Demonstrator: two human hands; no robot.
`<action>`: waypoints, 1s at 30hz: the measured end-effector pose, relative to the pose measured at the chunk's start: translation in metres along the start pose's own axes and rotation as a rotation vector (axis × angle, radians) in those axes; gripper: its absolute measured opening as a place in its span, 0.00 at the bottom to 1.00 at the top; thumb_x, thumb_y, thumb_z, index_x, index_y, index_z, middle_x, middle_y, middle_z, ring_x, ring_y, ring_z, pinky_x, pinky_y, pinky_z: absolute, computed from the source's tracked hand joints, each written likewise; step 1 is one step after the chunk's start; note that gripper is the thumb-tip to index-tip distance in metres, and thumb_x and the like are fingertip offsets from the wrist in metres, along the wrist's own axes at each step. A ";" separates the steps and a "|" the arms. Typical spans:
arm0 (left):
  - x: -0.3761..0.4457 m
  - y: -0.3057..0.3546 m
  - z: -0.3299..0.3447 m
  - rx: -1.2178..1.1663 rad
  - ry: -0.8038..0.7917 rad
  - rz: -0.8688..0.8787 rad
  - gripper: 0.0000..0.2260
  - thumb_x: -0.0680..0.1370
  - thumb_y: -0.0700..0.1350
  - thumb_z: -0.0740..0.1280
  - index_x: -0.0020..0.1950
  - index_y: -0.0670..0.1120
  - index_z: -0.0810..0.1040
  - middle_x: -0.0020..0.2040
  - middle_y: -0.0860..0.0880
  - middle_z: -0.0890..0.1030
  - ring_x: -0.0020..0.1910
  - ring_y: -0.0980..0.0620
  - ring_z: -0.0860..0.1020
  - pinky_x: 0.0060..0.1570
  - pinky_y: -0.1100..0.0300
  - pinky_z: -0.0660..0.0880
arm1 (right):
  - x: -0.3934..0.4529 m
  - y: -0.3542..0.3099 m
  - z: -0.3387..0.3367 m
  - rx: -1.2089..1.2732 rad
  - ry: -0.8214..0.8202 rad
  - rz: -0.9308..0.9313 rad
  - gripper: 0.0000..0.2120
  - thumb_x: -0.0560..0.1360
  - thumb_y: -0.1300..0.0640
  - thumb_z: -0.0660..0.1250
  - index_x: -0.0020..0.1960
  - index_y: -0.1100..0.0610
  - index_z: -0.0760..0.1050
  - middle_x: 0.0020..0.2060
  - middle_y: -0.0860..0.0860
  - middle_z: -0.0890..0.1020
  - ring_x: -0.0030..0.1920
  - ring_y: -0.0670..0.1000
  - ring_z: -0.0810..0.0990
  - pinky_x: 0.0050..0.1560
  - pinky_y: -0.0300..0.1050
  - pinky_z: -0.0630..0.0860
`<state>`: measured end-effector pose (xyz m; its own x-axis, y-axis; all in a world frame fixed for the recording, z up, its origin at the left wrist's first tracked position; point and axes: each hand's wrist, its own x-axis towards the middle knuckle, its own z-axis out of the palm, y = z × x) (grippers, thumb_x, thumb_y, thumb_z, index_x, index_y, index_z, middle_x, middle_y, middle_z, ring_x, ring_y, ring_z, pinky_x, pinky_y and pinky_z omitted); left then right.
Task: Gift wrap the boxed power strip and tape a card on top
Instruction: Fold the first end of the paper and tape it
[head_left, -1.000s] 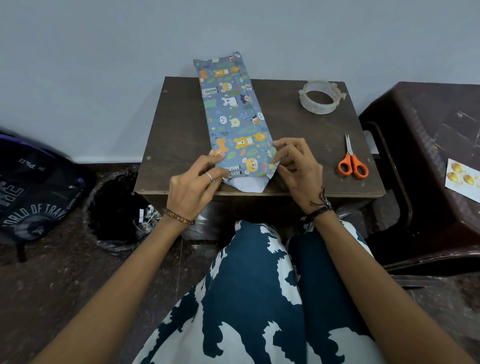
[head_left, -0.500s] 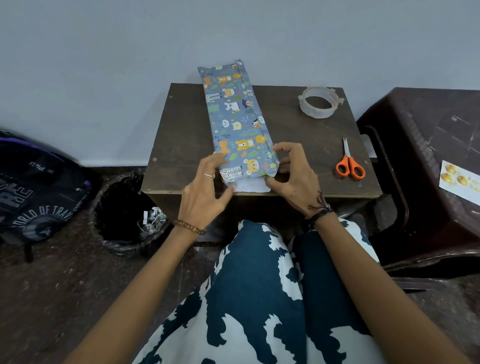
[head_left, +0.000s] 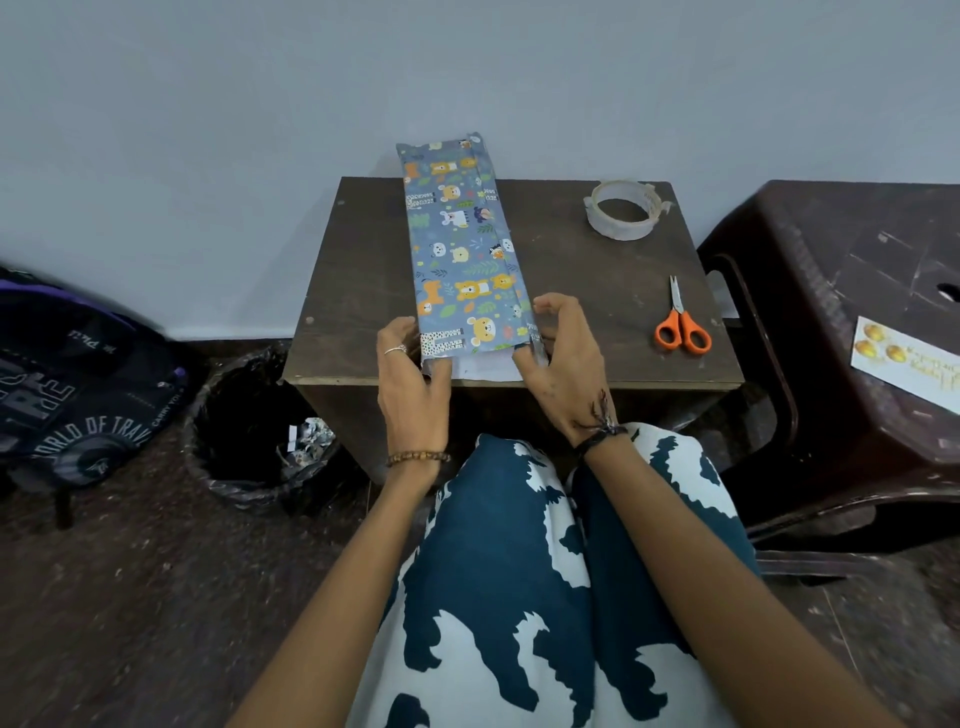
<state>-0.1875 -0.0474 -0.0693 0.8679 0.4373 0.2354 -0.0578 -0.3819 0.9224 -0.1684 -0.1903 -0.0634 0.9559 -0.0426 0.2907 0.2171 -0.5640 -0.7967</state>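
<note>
A long box wrapped in blue animal-print paper (head_left: 460, 244) lies lengthwise on the small brown table (head_left: 597, 291), its far end past the table's back edge. At the near end a white paper flap (head_left: 485, 366) shows. My left hand (head_left: 410, 379) grips the near left corner of the wrapped box. My right hand (head_left: 558, 353) curls over the near right corner, its fingers pinching the paper there. A roll of clear tape (head_left: 623, 209) sits at the table's back right. A white card with gold shapes (head_left: 906, 358) lies on the dark stool to the right.
Orange-handled scissors (head_left: 680, 325) lie on the table's right side. A dark plastic stool (head_left: 852, 332) stands right of the table. A black bin (head_left: 254, 426) with scraps sits on the floor to the left, beside a dark backpack (head_left: 78, 389). My patterned lap is below.
Both hands slid from the top of the near end to its two side corners. The pointed white flap at the near end now lies flatter and straighter.
</note>
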 end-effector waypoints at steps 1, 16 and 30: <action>0.000 0.001 0.002 0.011 0.019 -0.001 0.14 0.73 0.35 0.65 0.58 0.42 0.69 0.55 0.50 0.73 0.49 0.62 0.72 0.43 0.80 0.65 | -0.001 0.000 0.002 -0.008 -0.004 -0.007 0.19 0.71 0.58 0.69 0.59 0.57 0.68 0.56 0.50 0.74 0.50 0.46 0.76 0.47 0.44 0.76; -0.007 -0.009 0.000 0.211 0.088 0.163 0.13 0.75 0.42 0.58 0.52 0.36 0.76 0.50 0.42 0.80 0.45 0.52 0.72 0.40 0.62 0.68 | -0.011 -0.006 0.009 -0.181 0.077 -0.055 0.17 0.73 0.62 0.66 0.61 0.61 0.70 0.55 0.54 0.76 0.48 0.54 0.79 0.41 0.45 0.75; -0.005 -0.016 -0.005 0.263 0.099 0.267 0.06 0.74 0.39 0.63 0.43 0.36 0.75 0.43 0.41 0.77 0.40 0.52 0.75 0.37 0.65 0.67 | -0.006 0.006 0.000 -0.232 0.070 -0.090 0.16 0.76 0.64 0.62 0.63 0.59 0.72 0.47 0.58 0.81 0.47 0.58 0.79 0.45 0.53 0.76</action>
<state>-0.1932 -0.0394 -0.0837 0.7869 0.3662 0.4967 -0.1354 -0.6829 0.7178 -0.1728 -0.1929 -0.0698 0.9169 -0.0359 0.3974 0.2419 -0.7421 -0.6252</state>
